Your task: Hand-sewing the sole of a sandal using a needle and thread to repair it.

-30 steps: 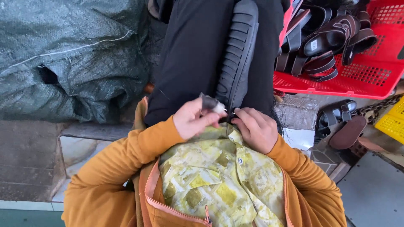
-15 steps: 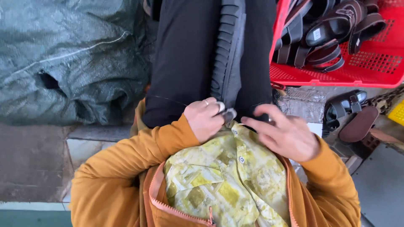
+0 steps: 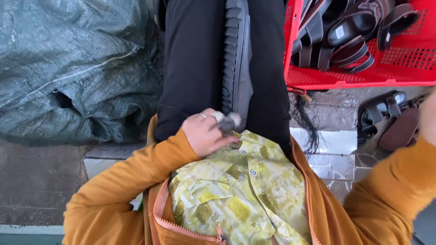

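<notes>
- Dark grey rubber shoe sole (image 3: 237, 68) with a ribbed edge lies lengthwise along the lap, between the black trouser legs (image 3: 195, 63), running from the near middle to the far edge of the view
- Left hand (image 3: 206, 134) rests at the near end of that sole, fingers curled and clenched around a small grey stub-shaped tool (image 3: 228, 122), with a thin ring showing on one finger
- Right hand (image 3: 429, 115) is out at the far right edge, mostly cut off by the frame, so I cannot tell whether its fingers are released or grasping anything
- Orange zip jacket (image 3: 122, 195) lies open over a yellow-green patterned shirt (image 3: 236, 190) in the near middle
- Red plastic crate (image 3: 363, 75) at far right holds dark brown strap sandals (image 3: 349, 31)
- More brown sandals (image 3: 386, 120) lie on the stone floor just near of the crate
- Grey-green woven sack (image 3: 72, 68) fills the far left
</notes>
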